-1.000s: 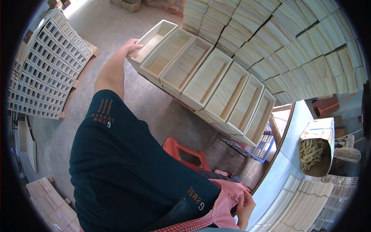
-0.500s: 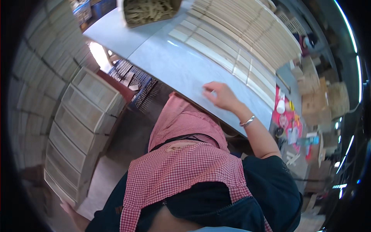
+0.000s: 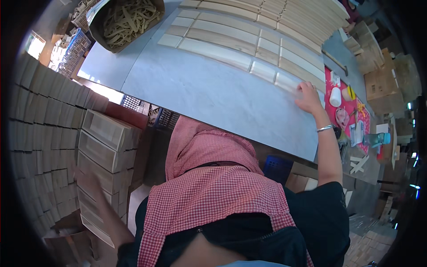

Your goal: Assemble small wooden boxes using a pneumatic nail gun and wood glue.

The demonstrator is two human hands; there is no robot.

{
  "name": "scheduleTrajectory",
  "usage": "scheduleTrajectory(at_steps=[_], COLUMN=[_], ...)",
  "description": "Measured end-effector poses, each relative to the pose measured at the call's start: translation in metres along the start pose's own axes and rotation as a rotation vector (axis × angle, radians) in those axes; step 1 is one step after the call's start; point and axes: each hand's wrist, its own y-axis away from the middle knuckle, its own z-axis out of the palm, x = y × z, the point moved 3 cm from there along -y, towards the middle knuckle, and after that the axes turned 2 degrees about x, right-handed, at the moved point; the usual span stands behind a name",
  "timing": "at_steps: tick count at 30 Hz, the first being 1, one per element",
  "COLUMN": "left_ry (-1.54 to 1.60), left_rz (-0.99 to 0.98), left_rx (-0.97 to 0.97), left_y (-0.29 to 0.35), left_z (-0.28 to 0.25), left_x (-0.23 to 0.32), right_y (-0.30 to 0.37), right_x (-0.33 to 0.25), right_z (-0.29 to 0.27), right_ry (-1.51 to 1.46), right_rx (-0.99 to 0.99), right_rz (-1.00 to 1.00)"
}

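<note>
Pale table [image 3: 204, 93] spreads below the right hand [image 3: 308, 99], half-curled and seemingly empty; strips [image 3: 218, 54] lie just beside its fingertips. Boxes [image 3: 103, 128] stand behind the left hand [image 3: 90, 181], too blurred for me to tell whether it grips. Light, level touch should keep those strips straight.

No lettering or number can be read. Just to the right of the right hand [image 3: 309, 100], the white bottle [image 3: 335, 96] and the yellow roll [image 3: 348, 93] are too small for any label to be made out. Farther right and lower than the hand, the pale papers [image 3: 356, 134] are too small to read. Beyond the hand, up and to the right, small marks on the cardboard box [image 3: 381, 79] are illegible. Below it, faint marks on the dark sleeve [image 3: 327, 209] cannot be deciphered.
</note>
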Motion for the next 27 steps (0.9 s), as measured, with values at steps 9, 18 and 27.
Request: scheduleTrajectory(at_steps=[9,18,27], left_ry=[0.374,-0.095,-0.056], left_rz=[1.084,1.217,1.171], left_rx=[-0.173,-0.374,-0.668], left_y=[-0.021,-0.070,-0.026], left_z=[0.142,0.220,0.185], left_x=[0.351,0.440,0.431], right_y=[0.032,0.055,0.018], right_x=[0.006,0.009,-0.005], right_z=[-0.013,-0.050,-0.037], right_ry=[-0.129,-0.075,-0.009], right_rx=[0.171,0.266,0.391], right_rz=[-0.132,-0.013,0.160])
